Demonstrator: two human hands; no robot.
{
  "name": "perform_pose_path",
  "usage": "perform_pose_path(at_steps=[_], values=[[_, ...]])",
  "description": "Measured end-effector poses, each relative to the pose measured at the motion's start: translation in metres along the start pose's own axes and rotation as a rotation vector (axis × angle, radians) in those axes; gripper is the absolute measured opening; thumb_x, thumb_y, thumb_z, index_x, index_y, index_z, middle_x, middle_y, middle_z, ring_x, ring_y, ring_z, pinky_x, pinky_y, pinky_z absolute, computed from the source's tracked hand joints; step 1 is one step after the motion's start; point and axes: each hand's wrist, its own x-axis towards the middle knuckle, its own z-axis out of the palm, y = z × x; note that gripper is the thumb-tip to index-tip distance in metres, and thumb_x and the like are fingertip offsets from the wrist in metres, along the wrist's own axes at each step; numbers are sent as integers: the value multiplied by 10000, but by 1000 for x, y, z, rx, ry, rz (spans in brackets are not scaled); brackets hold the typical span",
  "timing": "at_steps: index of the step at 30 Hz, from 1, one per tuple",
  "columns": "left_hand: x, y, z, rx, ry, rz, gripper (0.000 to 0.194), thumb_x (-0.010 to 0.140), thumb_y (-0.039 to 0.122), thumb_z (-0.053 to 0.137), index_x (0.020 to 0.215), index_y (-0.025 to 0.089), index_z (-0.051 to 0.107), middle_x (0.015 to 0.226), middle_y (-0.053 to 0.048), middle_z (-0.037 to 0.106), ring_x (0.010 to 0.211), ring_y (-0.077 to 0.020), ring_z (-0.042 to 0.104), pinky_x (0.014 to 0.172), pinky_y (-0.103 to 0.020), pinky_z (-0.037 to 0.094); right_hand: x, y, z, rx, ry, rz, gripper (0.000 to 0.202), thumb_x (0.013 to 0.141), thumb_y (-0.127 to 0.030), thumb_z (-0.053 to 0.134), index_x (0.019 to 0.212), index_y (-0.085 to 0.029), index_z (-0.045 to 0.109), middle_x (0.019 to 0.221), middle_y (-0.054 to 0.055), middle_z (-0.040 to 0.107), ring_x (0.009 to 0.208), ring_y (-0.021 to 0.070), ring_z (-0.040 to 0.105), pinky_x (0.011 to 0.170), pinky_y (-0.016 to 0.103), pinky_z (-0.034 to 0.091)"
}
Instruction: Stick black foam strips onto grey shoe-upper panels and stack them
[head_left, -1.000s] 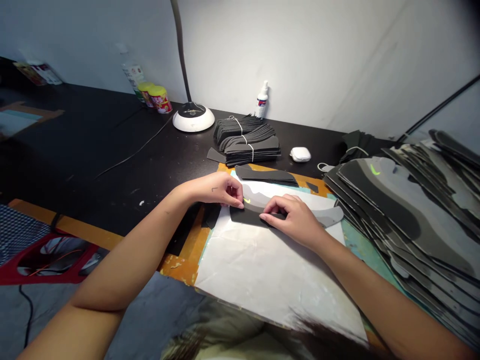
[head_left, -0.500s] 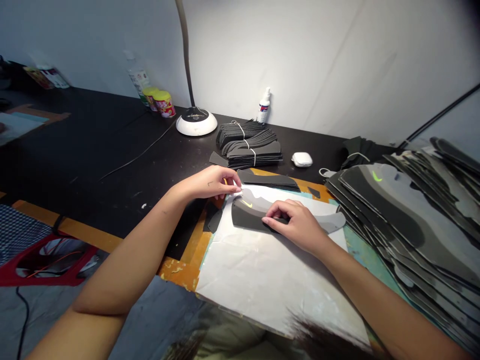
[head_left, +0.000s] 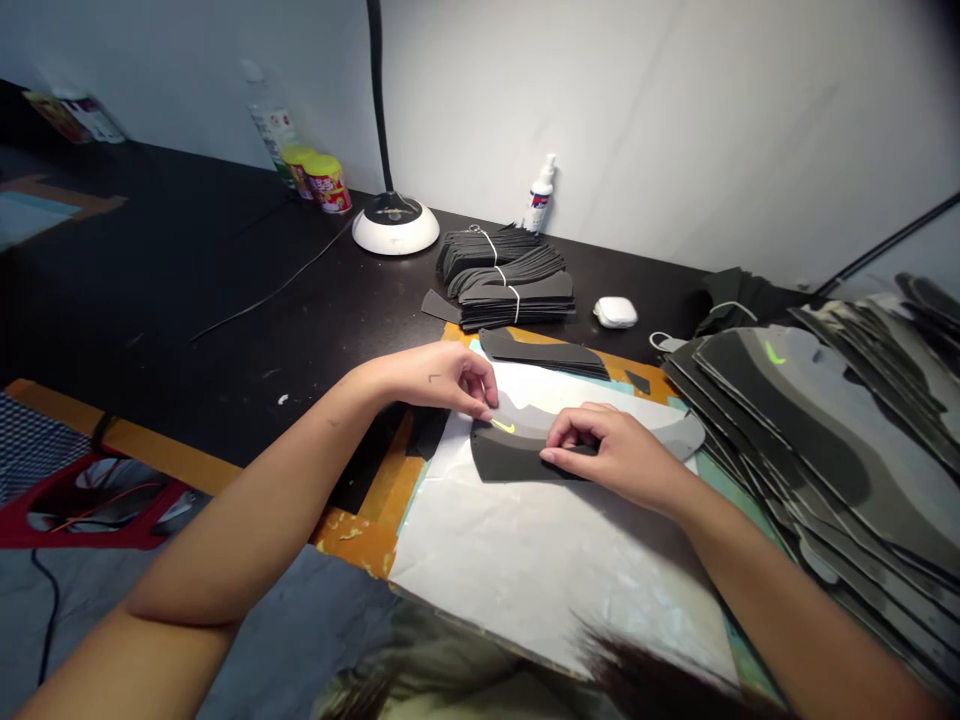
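Note:
A flat grey shoe upper panel [head_left: 517, 462] with a small yellow-green swoosh [head_left: 504, 427] lies on a white sheet [head_left: 517, 560] in front of me. Its lower band is dark grey, its upper part lighter. My left hand [head_left: 454, 378] is curled at the panel's upper left edge, thumb and fingertips closed on it beside the swoosh. Lower and further right, my right hand [head_left: 619, 450] pinches at the dark band, and its palm covers part of the panel. The curled fingers partly hide what lies beneath them.
Beyond the sheet lie a low stack of dark pieces [head_left: 555, 357] and tied bundles [head_left: 517, 300]. Layered shoe uppers [head_left: 795, 420] crowd the right side. Further back stand a lamp base [head_left: 395, 228], a spray bottle [head_left: 538, 198], a white case [head_left: 615, 312] and yellow-lidded cans [head_left: 328, 185].
The view has shifted slightly. The panel has slid a little toward me on the sheet, together with both hands. My left hand's fingertips now sit closer to the swoosh.

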Motion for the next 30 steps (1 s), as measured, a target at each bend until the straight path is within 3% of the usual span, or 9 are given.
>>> perform_pose_path(at_steps=[4, 9, 19, 30], values=[[-4, -1, -6, 31, -78, 35, 188, 802, 323, 742, 922, 179, 756, 829, -15, 731, 676, -113, 581, 600, -199, 406, 1, -1, 0, 4, 0, 8, 153, 843, -310, 691, 718, -224, 670, 717, 0, 655, 722, 175, 580, 691, 303, 402], [-5, -6, -10, 11, -169, 58, 159, 821, 292, 721, 928, 189, 777, 967, -50, 746, 845, -163, 638, 712, -222, 441, 1, -1, 1, 12, 2, 11, 159, 840, -301, 686, 703, -224, 663, 708, 5, 660, 706, 179, 587, 688, 309, 414], [-6, -12, -12, 50, -178, 65, 164, 819, 279, 736, 961, 218, 789, 1021, -37, 723, 862, -159, 630, 727, -217, 437, 0, 1, 0, 32, -1, 27, 149, 844, -294, 688, 713, -226, 666, 714, -1, 653, 715, 176, 582, 687, 303, 410], [-4, -10, -10, 38, -183, 97, 157, 785, 333, 790, 890, 216, 796, 946, -34, 716, 826, -156, 622, 711, -217, 433, -1, 0, 1, 8, -2, 32, 164, 845, -304, 675, 702, -229, 647, 708, -1, 653, 712, 180, 584, 705, 317, 409]])
